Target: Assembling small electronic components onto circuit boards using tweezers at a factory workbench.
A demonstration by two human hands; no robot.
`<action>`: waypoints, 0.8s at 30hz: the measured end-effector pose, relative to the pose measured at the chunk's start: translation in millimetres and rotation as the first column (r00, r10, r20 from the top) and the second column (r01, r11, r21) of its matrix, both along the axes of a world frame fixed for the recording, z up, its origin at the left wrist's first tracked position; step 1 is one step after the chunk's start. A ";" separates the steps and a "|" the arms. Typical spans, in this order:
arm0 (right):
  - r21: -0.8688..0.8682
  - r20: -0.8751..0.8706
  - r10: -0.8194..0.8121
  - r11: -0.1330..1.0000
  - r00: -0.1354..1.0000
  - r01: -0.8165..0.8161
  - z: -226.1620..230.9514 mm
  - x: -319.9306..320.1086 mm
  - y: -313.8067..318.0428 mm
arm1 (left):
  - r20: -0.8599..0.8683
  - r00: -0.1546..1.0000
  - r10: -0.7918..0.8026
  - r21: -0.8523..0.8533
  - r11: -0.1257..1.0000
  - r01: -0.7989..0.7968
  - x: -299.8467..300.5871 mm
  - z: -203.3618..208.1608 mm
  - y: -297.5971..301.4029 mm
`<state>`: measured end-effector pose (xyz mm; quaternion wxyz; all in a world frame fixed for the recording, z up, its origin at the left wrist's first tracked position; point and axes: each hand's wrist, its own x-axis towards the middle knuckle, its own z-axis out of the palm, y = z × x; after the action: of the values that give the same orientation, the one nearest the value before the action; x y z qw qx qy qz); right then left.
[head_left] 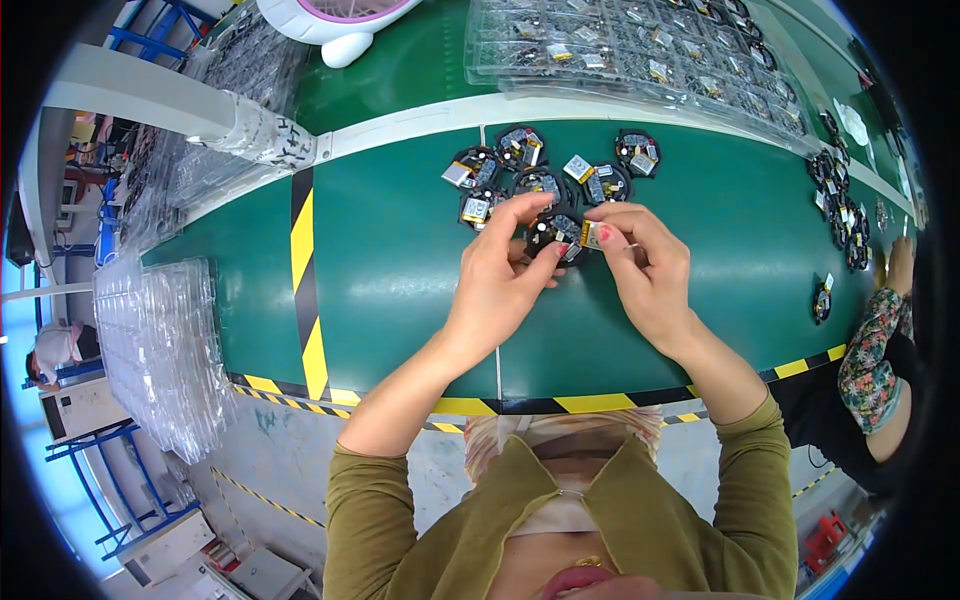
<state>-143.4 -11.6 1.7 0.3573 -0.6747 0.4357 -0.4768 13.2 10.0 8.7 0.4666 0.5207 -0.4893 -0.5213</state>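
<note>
Between my two hands, above the green table (420, 330), is a round black electronic module (556, 228) with a small circuit board in it. My left hand (503, 270) grips its left side, the thumb pressed onto its face. Pinched in my right hand (645, 265) is a small silver battery with a yellow end (590, 235), held at the module's right edge. Whether its wires join the board is too small to tell. Just beyond my fingers lie several similar modules, one at the back left (520, 147) and one at the back right (637, 152), with batteries beside or on them.
Stacked clear trays of parts (640, 50) stand behind the table's white rail. More clear trays (160, 350) are piled at the left. Yellow-black tape (304, 280) crosses the table. At the right are more modules (840, 200) and another person's patterned sleeve (868, 350).
</note>
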 end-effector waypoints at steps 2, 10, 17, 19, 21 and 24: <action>0.079 0.034 -0.002 0.997 0.999 0.000 0.7 -0.9 2.4 | 0.219 0.975 0.038 -0.194 0.981 0.006 1.4 -8.1 0.1; 0.318 0.139 -0.011 0.948 0.990 -0.034 0.6 -2.2 4.6 | 0.583 0.739 0.339 -0.638 0.754 0.157 5.7 -12.9 -2.1; 0.343 0.176 0.003 0.937 0.984 -0.065 5.0 -1.9 8.1 | 0.651 0.616 0.443 -0.708 0.648 0.282 13.6 -15.1 -0.4; 0.506 0.324 -0.032 0.851 0.946 -0.144 13.4 -0.3 7.8 | 0.652 0.604 0.459 -0.716 0.636 0.288 14.1 -14.5 0.3; 0.518 0.328 -0.023 0.841 0.944 -0.160 13.6 -0.3 6.8 | 0.631 0.602 0.489 -0.727 0.644 0.239 12.6 -14.0 0.0; 0.579 0.300 0.001 0.795 0.954 -0.183 10.9 -4.7 3.0 | 0.275 0.935 0.222 -0.392 0.914 -0.102 5.9 -8.5 4.5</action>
<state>-148.1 -8.6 12.6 0.6343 -0.4715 0.4743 -0.3878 19.1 14.5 0.1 0.5148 0.5385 -0.6013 -0.2889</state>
